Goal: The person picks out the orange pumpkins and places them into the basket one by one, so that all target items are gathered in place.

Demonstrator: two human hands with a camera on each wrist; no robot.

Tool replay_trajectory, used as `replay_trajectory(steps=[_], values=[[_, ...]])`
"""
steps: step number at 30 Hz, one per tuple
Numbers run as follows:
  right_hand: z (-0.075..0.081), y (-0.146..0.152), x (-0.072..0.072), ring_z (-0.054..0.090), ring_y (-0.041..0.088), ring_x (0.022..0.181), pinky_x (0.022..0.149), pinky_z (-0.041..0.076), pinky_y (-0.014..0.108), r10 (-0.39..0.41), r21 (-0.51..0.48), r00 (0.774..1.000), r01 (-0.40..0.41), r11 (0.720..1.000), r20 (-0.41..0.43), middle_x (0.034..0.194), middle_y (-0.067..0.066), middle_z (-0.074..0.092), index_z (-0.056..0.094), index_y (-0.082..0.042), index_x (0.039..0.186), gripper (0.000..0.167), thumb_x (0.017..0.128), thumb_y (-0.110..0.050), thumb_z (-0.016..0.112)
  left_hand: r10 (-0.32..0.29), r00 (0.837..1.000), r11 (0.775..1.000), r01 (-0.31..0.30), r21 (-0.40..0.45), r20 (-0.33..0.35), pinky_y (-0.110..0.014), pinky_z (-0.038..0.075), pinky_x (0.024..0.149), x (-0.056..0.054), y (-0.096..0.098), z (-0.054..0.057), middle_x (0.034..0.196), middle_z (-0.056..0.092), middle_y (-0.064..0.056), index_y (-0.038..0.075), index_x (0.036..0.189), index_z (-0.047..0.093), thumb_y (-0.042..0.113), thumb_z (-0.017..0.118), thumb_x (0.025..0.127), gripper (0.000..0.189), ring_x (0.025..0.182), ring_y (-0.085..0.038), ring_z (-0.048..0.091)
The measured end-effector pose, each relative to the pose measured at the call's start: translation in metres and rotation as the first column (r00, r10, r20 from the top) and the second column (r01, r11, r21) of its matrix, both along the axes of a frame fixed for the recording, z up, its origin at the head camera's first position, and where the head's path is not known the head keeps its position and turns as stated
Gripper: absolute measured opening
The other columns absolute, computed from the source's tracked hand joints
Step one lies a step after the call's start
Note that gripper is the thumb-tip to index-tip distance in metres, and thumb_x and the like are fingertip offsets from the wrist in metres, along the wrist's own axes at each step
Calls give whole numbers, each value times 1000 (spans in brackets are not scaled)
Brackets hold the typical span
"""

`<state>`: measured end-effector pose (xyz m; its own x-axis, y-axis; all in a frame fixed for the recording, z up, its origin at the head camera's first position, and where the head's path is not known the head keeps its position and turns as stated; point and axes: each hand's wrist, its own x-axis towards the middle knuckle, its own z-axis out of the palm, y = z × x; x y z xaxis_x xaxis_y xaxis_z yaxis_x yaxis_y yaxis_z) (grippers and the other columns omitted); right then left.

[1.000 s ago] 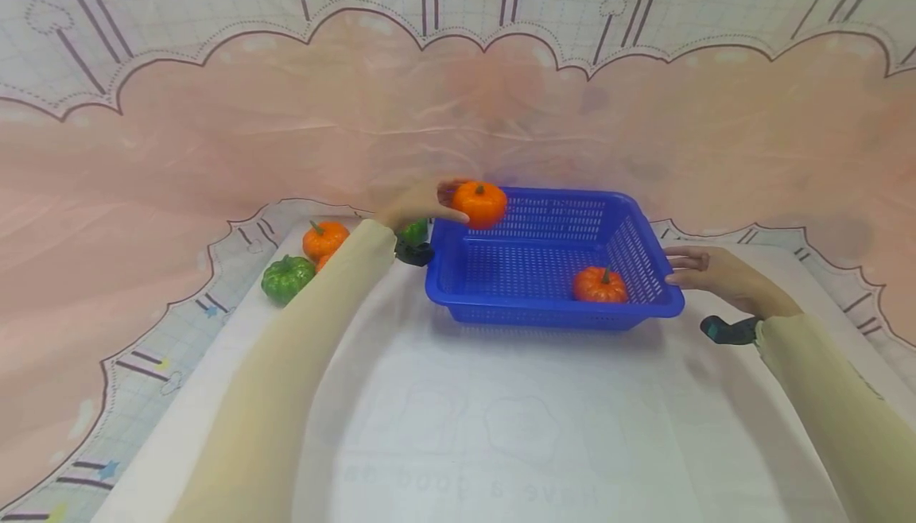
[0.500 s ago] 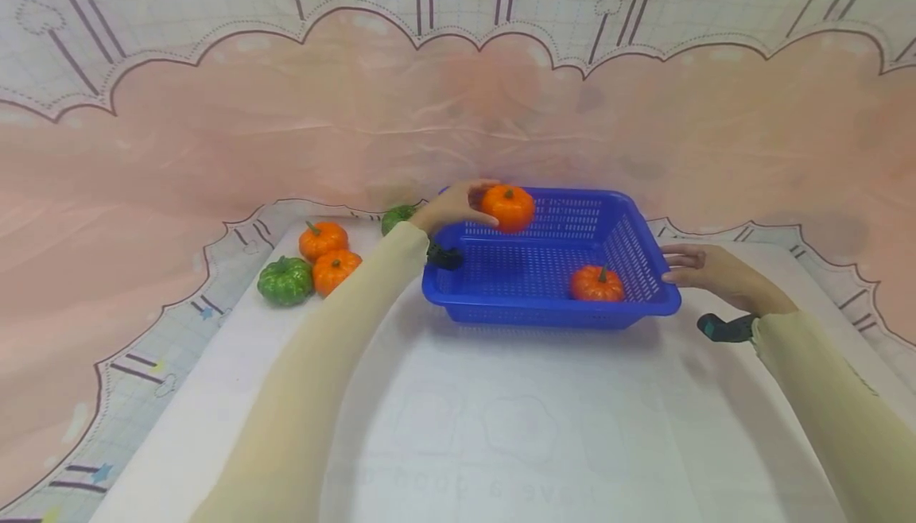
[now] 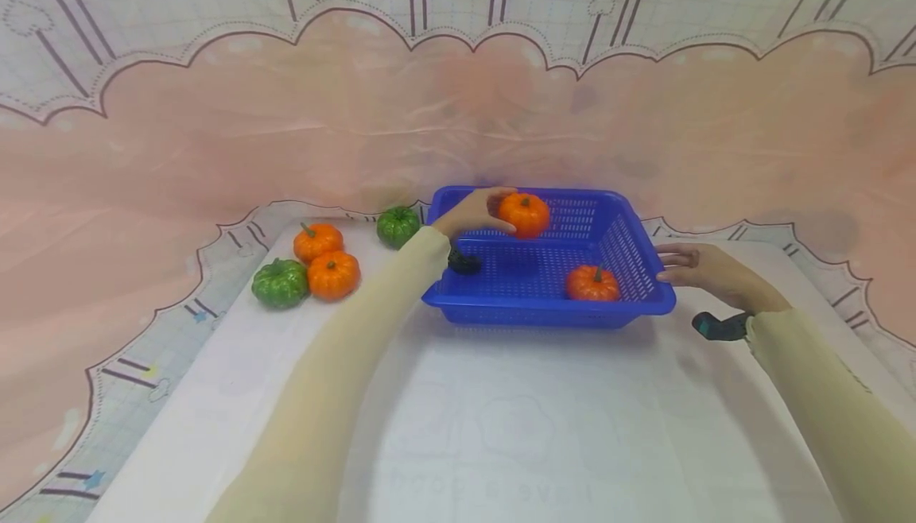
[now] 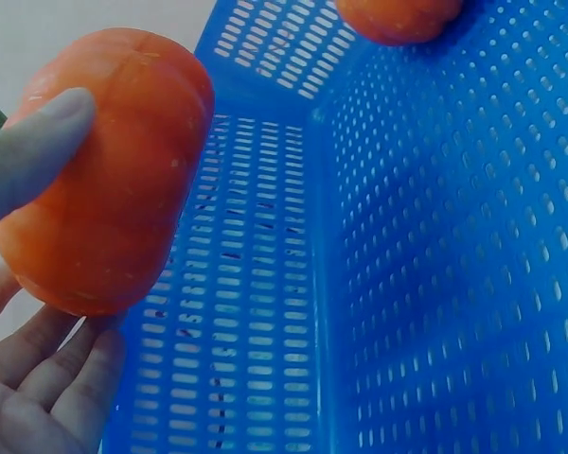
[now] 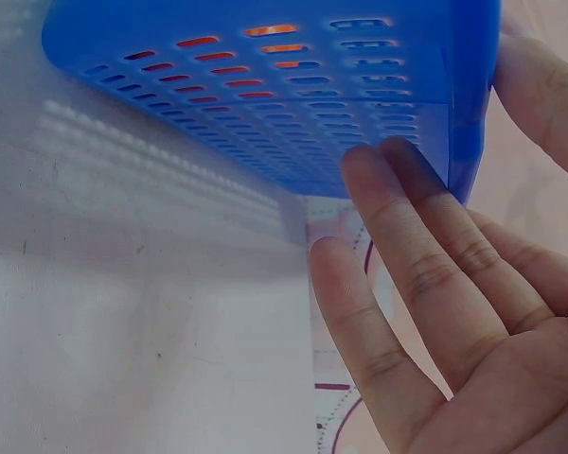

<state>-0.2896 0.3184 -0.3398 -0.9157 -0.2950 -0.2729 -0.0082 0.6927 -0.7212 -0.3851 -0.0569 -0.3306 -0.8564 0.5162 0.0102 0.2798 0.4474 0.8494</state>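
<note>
My left hand (image 3: pixel 475 211) holds a small orange pumpkin (image 3: pixel 525 215) over the back left part of a blue plastic basket (image 3: pixel 547 310). In the left wrist view the thumb presses one side of this pumpkin (image 4: pixel 123 180) and the fingers curl under it; its green stem points left. Another orange pumpkin (image 3: pixel 592 284) sits inside the basket at the front right corner. My right hand (image 3: pixel 716 273) rests at the basket's right end. The right wrist view shows its fingers (image 5: pixel 421 255) fairly straight against the outer wall, with the thumb at the rim.
Left of the basket, on the white table (image 3: pixel 501 428), lie two orange pumpkins (image 3: pixel 334 275) and a green one (image 3: pixel 281 283) close together. Another green pumpkin (image 3: pixel 397 226) lies near the basket's back left corner. A patterned pink cloth (image 3: pixel 322 133) hangs behind.
My left hand has carried the orange pumpkin rightward, from the basket's left rim to above its inside. The pumpkins on the left have come into fuller view. The right hand keeps its place.
</note>
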Motion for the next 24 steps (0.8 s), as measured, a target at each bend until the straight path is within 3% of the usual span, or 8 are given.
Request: replay_trajectory(steps=[24], values=[[-3,1,-4,38,48,130,105,32,62,-14,-22,1000,14,1000,6,147,30,32,19,2,148,82,89,-35,63,-38,999,998,39,-47,4,-39,37,112,-10,45,-9,146,44,-8,13,143,40,14,74,80,72,131,-24,44]])
